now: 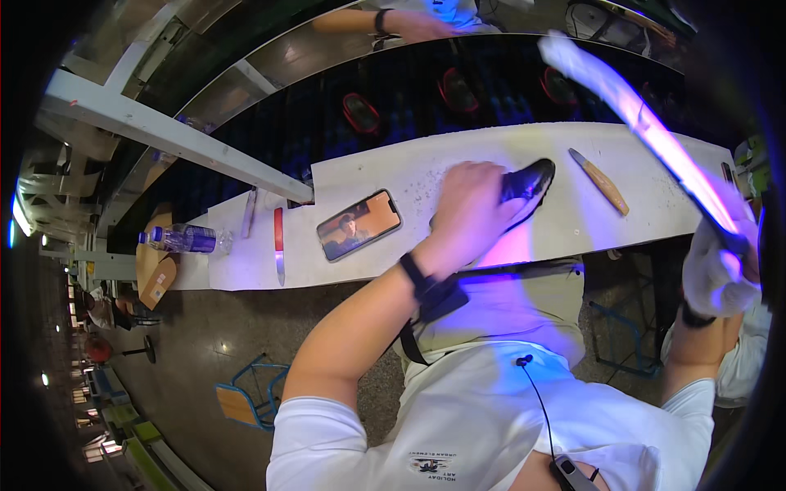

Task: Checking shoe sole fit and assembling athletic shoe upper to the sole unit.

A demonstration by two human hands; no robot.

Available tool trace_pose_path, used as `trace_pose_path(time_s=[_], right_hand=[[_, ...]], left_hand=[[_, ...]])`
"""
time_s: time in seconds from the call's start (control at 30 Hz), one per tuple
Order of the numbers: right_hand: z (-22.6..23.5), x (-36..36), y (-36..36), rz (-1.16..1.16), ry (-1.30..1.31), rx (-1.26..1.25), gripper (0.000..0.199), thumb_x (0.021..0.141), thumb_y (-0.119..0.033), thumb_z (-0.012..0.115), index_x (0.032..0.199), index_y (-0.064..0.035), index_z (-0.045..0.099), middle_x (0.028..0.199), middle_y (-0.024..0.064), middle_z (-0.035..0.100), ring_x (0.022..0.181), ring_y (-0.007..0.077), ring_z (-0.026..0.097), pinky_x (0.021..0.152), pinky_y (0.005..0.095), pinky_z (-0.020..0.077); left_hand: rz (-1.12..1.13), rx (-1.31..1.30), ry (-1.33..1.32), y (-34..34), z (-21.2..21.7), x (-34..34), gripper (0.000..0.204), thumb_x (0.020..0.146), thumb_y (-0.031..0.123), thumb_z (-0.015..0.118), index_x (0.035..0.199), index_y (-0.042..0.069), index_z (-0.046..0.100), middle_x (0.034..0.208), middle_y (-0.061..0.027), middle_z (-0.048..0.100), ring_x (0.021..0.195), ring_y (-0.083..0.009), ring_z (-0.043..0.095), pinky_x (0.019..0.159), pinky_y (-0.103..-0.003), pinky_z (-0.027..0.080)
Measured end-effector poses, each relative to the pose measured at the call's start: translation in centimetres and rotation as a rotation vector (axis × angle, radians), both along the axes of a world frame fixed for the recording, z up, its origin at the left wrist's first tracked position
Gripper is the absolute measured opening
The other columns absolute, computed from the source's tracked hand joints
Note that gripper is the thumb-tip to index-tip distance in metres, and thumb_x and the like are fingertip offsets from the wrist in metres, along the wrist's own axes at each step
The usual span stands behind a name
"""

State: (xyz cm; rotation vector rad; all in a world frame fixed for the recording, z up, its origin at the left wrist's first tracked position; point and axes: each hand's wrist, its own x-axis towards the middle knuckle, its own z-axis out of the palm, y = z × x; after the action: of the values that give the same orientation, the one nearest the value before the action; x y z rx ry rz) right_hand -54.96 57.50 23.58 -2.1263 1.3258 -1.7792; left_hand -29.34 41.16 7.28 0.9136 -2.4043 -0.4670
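Shoe: a black glossy shoe [528,182] lay on the white tabletop [426,164], toe pointing to the far right, its heel part hidden under the left hand.
Left hand: the left hand [465,211] was bare and closed over the rear of the shoe, pressing it on the tabletop; a dark band sat on the wrist.
Right hand: the right hand [720,266] wore a white glove and was gripped around the lower end of a long lamp [639,123] glowing violet, which was raised in a slant above the right end of the tabletop.
Handling of the shoe: it looked rather light and fairly stiff in the sole, with a smooth polished upper that probably slips under bare fingers; I judged that a hold around the heel and the opening is safer than on the shiny toe.
Handling of the lamp: it seemed long, light and fragile, so a firm hold at the end was sensible.
Near things: a wooden-handled knife [600,182] lay just right of the shoe, apart from it; a phone [359,224] with a lit screen lay to the left; a red-handled blade [279,244] and a water bottle [184,239] were farther left.
Other person: another person's hand [417,24] was at the far side of the dark conveyor belt [393,90].
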Motion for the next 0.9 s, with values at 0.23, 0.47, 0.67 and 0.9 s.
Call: trace_pose_path(time_s=[0.23,0.47,0.67,0.9], right_hand=[[-10.8,-1.7,2.8,-0.099,-0.504,0.521,0.034,0.104,-0.032,0.070,0.114,0.0012,0.067,0.099,0.0042,0.067,0.092,0.0125,0.063,0.086,0.0272,0.0487],[-16.8,-1.0,4.1,-0.081,-0.818,0.274,0.069,0.098,-0.056,0.072,0.137,-0.0017,0.053,0.127,0.0106,0.064,0.124,0.0308,0.066,0.106,0.0472,0.0523],[-9.7,4.2,1.4,0.312,-0.715,0.407,0.043,0.083,-0.019,0.092,0.099,-0.0045,0.055,0.136,0.0301,0.065,0.129,0.0349,0.065,0.110,0.0469,0.0520],[-11.4,7.1,1.2,0.430,-0.975,0.499,0.029,0.086,-0.003,0.085,0.093,-0.0053,0.056,0.148,0.0298,0.058,0.139,0.0359,0.057,0.113,0.0482,0.0504]], left_hand=[[-0.067,0.294,-0.218,-1.7,0.2,-5.7,0.051,0.100,0.046,0.065,0.109,-0.004,0.066,0.095,-0.0256,0.075,0.084,-0.0444,0.073,0.080,-0.052,0.058],[-0.314,0.181,0.640,4.3,2.7,-1.9,0.055,0.096,0.015,0.077,0.141,-0.001,0.050,0.128,-0.0238,0.065,0.110,-0.0334,0.071,0.099,-0.044,0.056],[-0.372,0.041,0.817,5.4,3.1,-1.4,0.048,0.087,-0.008,0.078,0.125,0.006,0.053,0.134,-0.0281,0.060,0.112,-0.0355,0.071,0.099,-0.042,0.059],[-0.419,0.290,0.569,8.0,4.3,2.3,0.021,0.098,-0.007,0.063,0.116,0.002,0.057,0.147,-0.0419,0.053,0.124,-0.0440,0.068,0.109,-0.049,0.051]])
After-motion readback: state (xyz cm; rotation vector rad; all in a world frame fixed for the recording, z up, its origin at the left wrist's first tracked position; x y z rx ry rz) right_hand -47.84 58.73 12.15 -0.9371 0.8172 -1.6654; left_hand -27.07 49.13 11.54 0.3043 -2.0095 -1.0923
